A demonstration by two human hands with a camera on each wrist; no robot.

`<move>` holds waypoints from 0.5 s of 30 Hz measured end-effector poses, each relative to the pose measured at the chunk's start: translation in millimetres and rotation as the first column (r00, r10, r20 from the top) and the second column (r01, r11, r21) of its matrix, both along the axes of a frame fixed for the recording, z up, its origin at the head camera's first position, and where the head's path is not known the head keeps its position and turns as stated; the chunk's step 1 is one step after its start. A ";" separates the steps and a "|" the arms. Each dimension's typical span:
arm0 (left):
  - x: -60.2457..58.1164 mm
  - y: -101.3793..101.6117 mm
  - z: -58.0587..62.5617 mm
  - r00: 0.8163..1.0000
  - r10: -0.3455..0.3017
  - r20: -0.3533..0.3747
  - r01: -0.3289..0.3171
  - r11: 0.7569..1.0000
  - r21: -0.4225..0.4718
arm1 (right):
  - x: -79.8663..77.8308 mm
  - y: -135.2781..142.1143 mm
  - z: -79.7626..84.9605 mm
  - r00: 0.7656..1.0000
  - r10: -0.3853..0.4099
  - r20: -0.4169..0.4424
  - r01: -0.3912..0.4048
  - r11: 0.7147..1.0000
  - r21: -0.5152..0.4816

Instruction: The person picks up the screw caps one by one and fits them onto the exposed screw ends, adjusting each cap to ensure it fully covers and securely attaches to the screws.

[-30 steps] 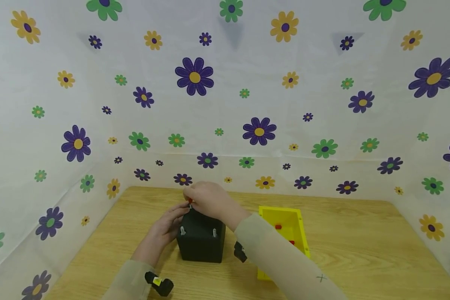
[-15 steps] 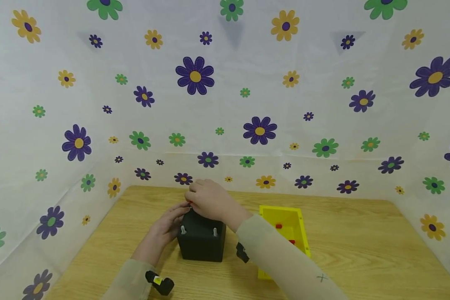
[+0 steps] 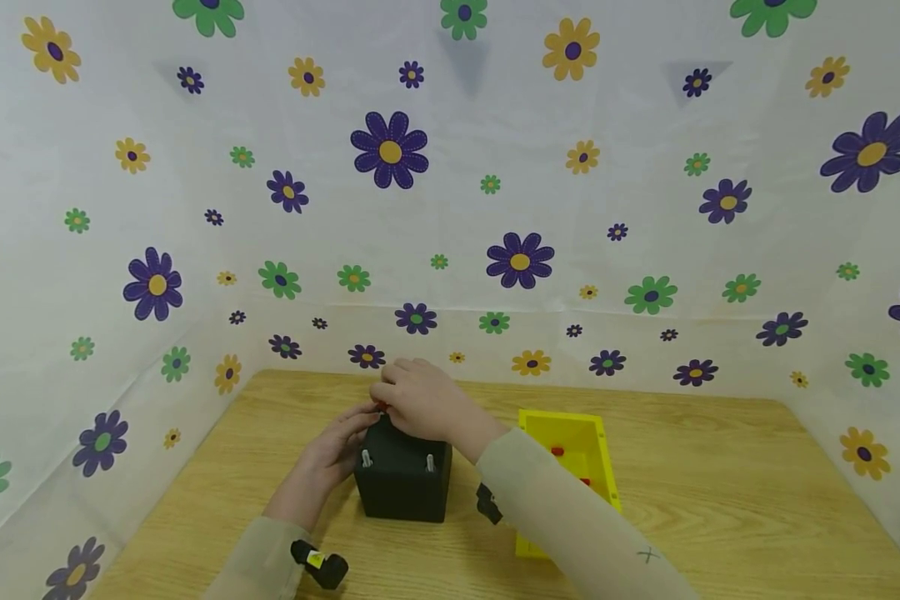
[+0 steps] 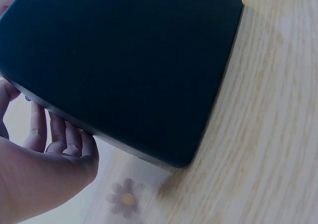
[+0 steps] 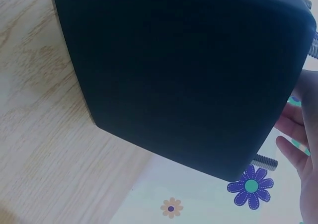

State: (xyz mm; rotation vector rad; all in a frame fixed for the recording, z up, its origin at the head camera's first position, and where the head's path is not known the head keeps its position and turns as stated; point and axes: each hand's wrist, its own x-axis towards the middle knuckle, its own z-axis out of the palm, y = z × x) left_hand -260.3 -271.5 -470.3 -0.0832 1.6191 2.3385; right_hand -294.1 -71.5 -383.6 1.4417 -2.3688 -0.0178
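A black box (image 3: pixel 402 492) with threaded metal bolts (image 3: pixel 431 462) standing up from its top sits on the table. At its back left corner, my right hand (image 3: pixel 420 400) pinches a small red piece (image 3: pixel 382 406) over a bolt; the fingers hide most of it. My left hand (image 3: pixel 333 446) lies along the box's left side, its fingertips close to that same corner. In the left wrist view the left hand's fingers (image 4: pixel 58 134) rest against the box's far edge. From the right wrist view, a bare bolt (image 5: pixel 265 162) juts out beside the right hand (image 5: pixel 303 134).
Right of the box stands a yellow bin (image 3: pixel 606 458), partly covered by my right forearm, with red pieces (image 3: pixel 557 451) inside. The wooden table (image 3: pixel 720 483) meets a flower-printed sheet (image 3: pixel 450 208) at the back and sides.
My right fingers have shifted slightly around the red piece, and the wrist has moved a little to the right. The left hand and the box hold almost still.
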 end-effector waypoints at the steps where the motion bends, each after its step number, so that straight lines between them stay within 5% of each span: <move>1: 0.0 0.0 0.0 1.000 0.001 0.000 -0.001 1.000 -0.002 | 0.0 0.3 0.2 1.000 0.002 -0.001 -0.002 1.000 0.000; 15: 1.3 0.3 1.5 1.000 -0.012 -0.005 0.012 1.000 -0.025 | -2.7 3.5 3.0 1.000 -0.021 0.012 0.021 1.000 0.006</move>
